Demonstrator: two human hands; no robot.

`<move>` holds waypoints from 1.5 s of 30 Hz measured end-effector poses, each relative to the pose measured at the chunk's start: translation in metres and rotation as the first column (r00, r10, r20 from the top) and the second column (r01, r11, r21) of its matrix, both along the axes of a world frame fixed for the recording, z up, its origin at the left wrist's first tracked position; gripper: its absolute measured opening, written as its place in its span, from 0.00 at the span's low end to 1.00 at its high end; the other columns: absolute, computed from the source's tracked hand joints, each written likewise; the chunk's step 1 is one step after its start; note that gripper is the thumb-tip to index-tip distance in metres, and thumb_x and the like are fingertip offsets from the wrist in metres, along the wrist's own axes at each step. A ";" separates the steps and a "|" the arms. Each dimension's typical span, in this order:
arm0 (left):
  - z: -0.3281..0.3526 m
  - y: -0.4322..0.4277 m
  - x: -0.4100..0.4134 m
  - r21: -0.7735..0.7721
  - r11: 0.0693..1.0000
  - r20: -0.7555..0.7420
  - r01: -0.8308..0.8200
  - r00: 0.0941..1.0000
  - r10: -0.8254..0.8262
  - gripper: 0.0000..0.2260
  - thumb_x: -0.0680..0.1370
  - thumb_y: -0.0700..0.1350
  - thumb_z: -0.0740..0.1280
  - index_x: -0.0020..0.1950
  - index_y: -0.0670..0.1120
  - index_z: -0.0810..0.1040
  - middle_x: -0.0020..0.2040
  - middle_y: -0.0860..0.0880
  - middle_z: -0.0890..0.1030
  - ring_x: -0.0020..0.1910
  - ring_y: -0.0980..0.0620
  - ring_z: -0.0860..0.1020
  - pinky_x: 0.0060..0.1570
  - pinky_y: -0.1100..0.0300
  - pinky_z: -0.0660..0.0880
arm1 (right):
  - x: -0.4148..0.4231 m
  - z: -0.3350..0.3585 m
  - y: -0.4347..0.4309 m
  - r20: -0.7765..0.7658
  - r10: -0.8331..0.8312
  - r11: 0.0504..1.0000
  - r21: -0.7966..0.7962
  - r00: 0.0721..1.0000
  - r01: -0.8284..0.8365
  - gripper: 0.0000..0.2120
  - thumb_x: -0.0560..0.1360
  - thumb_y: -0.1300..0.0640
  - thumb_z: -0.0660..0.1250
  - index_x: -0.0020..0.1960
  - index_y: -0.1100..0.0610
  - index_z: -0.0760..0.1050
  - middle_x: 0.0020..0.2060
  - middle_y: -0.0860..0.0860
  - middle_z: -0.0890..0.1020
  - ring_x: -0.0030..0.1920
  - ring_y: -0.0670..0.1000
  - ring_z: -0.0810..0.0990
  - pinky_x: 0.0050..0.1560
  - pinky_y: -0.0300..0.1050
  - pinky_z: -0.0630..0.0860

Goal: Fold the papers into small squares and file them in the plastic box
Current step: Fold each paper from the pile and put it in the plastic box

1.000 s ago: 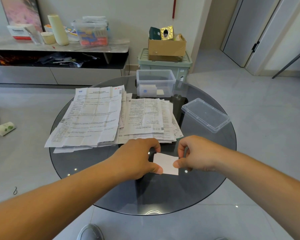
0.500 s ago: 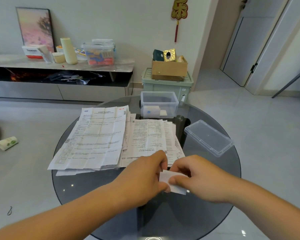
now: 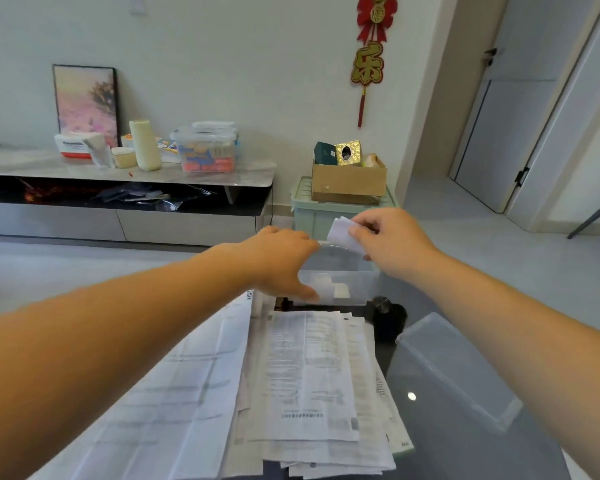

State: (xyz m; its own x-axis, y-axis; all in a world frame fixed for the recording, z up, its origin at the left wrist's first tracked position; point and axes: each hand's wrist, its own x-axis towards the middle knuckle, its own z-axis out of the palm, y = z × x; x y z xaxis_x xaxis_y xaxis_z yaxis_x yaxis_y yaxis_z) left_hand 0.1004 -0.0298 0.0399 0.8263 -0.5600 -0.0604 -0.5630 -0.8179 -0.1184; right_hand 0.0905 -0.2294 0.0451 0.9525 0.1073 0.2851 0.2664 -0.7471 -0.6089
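A clear plastic box [image 3: 357,289] stands at the far side of the round glass table [image 3: 440,441], with small folded papers inside. My left hand [image 3: 284,265] grips the box's left rim and wall. My right hand [image 3: 392,244] pinches a small folded white paper [image 3: 342,233] just above the box's open top. A spread of unfolded printed papers [image 3: 305,379] lies on the table in front of the box, under my arms.
The box's clear lid [image 3: 458,368] lies upside down on the table at the right. A dark table-centre fitting [image 3: 388,313] shows beside the box. Behind the table stand a green bin with a cardboard box [image 3: 347,181] and a long low cabinet [image 3: 125,188].
Both hands moved from the table's near edge out to the box. My right hand carried the folded paper up over it. My left hand let go of the paper and took the box.
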 end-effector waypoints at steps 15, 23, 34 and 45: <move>-0.034 -0.039 0.055 0.185 0.974 -0.247 -0.133 0.953 0.177 0.30 0.74 0.69 0.65 0.68 0.52 0.72 0.60 0.52 0.79 0.60 0.46 0.76 0.64 0.48 0.70 | 0.066 -0.035 -0.001 -0.101 -0.017 1.000 -0.006 0.995 0.016 0.11 0.82 0.57 0.61 0.48 0.55 0.82 0.39 0.50 0.81 0.31 0.47 0.84 0.42 0.48 0.80; -0.030 -0.044 0.051 0.211 0.970 -0.253 -0.119 0.952 0.172 0.19 0.78 0.58 0.68 0.62 0.47 0.76 0.55 0.49 0.79 0.54 0.47 0.77 0.47 0.56 0.70 | 0.068 -0.036 -0.001 -0.103 -0.006 0.999 -0.034 0.995 0.002 0.11 0.82 0.56 0.61 0.46 0.52 0.81 0.37 0.48 0.80 0.30 0.46 0.83 0.34 0.41 0.73; -0.030 -0.026 0.039 0.021 0.998 -0.184 -0.058 0.981 0.061 0.10 0.78 0.53 0.67 0.44 0.55 0.67 0.39 0.55 0.71 0.38 0.54 0.69 0.43 0.56 0.66 | 0.068 -0.037 0.003 -0.123 0.024 0.992 -0.123 0.992 -0.039 0.13 0.81 0.58 0.61 0.44 0.61 0.81 0.34 0.52 0.78 0.35 0.54 0.75 0.37 0.44 0.71; -0.062 -0.008 0.025 -0.178 0.978 0.015 -0.106 0.994 0.110 0.20 0.78 0.58 0.67 0.67 0.52 0.74 0.78 0.46 0.52 0.78 0.43 0.48 0.75 0.44 0.52 | 0.064 -0.034 0.019 -0.292 0.153 0.938 -0.257 0.944 -0.232 0.10 0.79 0.59 0.65 0.52 0.52 0.85 0.45 0.49 0.85 0.47 0.51 0.82 0.49 0.46 0.79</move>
